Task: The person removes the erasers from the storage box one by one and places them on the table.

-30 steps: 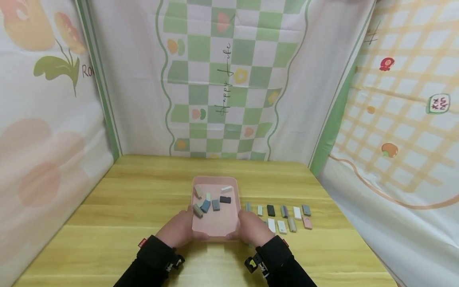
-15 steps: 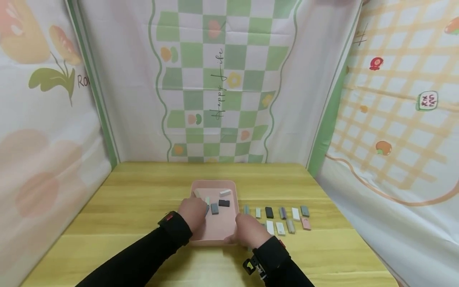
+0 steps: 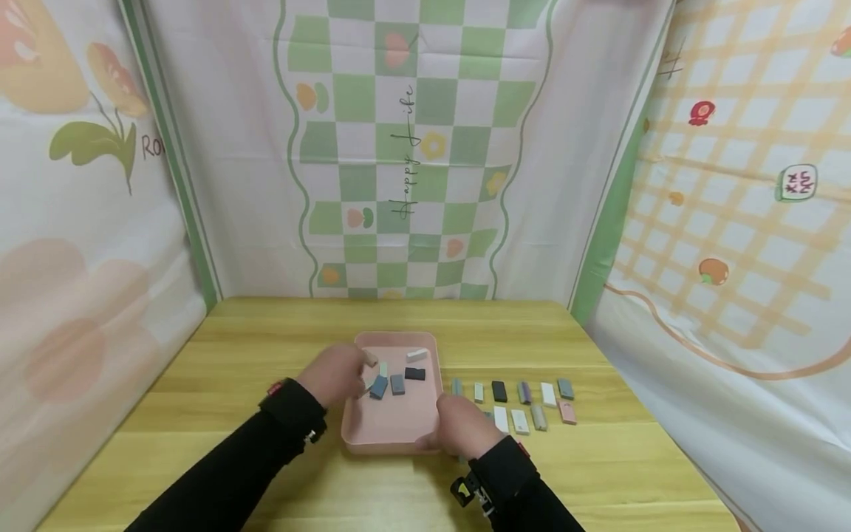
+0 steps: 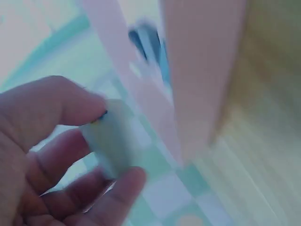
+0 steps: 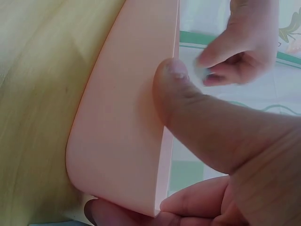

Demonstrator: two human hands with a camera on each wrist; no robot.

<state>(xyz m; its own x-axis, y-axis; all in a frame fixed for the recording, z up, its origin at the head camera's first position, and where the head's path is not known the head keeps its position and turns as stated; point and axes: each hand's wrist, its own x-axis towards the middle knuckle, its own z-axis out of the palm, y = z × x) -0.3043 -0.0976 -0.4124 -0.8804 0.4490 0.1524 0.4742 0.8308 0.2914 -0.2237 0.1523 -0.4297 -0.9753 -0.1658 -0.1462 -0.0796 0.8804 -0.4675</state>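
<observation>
A pink tray (image 3: pixel 392 432) holds several small rectangular blocks, among them a blue-grey block (image 3: pixel 378 387), a grey block (image 3: pixel 397 384), a black block (image 3: pixel 415 374) and a white block (image 3: pixel 417 355). Over its left rim, my left hand (image 3: pixel 335 374) pinches a pale grey-green block (image 4: pixel 113 141) between thumb and fingers, blurred in the left wrist view. My right hand (image 3: pixel 463 426) grips the tray's near right corner, with the thumb on the outer wall and fingers beneath, as the right wrist view shows. The hand covers part of the table behind it.
To the right of the tray, more small blocks lie in rough rows on the wooden table (image 3: pixel 598 473), including a black block (image 3: pixel 499 391) and a pink block (image 3: pixel 567 413). Patterned cloth (image 3: pixel 425 148) hangs along the back and sides.
My left hand let go of the tray's left side, reached into the tray, and has come back up leftward with a block. My right hand has kept its grip on the tray.
</observation>
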